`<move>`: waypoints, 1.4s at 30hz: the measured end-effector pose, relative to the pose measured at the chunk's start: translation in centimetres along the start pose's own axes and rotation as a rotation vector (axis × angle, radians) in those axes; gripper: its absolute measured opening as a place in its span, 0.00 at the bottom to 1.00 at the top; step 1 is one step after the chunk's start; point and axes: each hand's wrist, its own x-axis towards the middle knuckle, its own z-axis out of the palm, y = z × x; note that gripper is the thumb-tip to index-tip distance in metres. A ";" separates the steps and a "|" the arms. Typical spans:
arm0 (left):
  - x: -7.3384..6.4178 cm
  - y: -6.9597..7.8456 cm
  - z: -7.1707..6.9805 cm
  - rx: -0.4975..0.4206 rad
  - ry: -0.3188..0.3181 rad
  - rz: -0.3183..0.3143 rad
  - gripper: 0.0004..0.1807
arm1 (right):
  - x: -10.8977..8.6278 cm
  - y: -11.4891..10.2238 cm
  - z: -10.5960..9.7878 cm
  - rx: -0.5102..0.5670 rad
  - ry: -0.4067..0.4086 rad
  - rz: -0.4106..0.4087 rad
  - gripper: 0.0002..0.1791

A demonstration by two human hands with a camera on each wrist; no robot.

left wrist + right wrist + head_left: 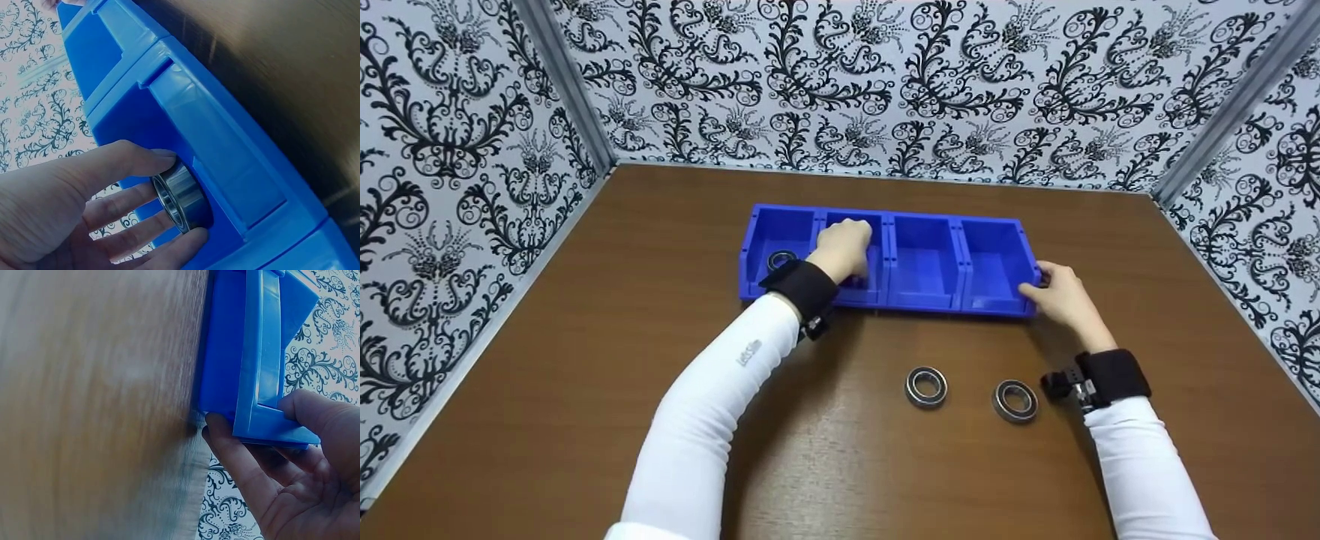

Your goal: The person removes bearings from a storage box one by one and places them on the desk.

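Note:
My left hand [844, 247] reaches into the second compartment from the left of a blue divided bin [926, 301]. In the left wrist view its thumb and fingers pinch a ball bearing [192, 194], which stands on its edge behind the compartment's front wall. My right hand [1065, 296] grips the right front corner of the bin. The right wrist view shows its thumb over the rim [270, 422] and the other fingers against the outside and underneath. Another bearing [773, 259] lies in the leftmost compartment, partly covered by the left wrist in the head view.
Two more bearings lie flat on the brown table [840, 465] in front of the bin: one bearing [912, 391] nearer the middle, the other bearing [1000, 406] by the right wrist. Patterned panels [840, 82] rise behind and at both sides.

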 end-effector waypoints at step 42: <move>-0.2 0.4 -1.9 0.003 0.021 0.030 0.08 | 0.0 0.0 0.0 -0.014 0.006 0.000 0.28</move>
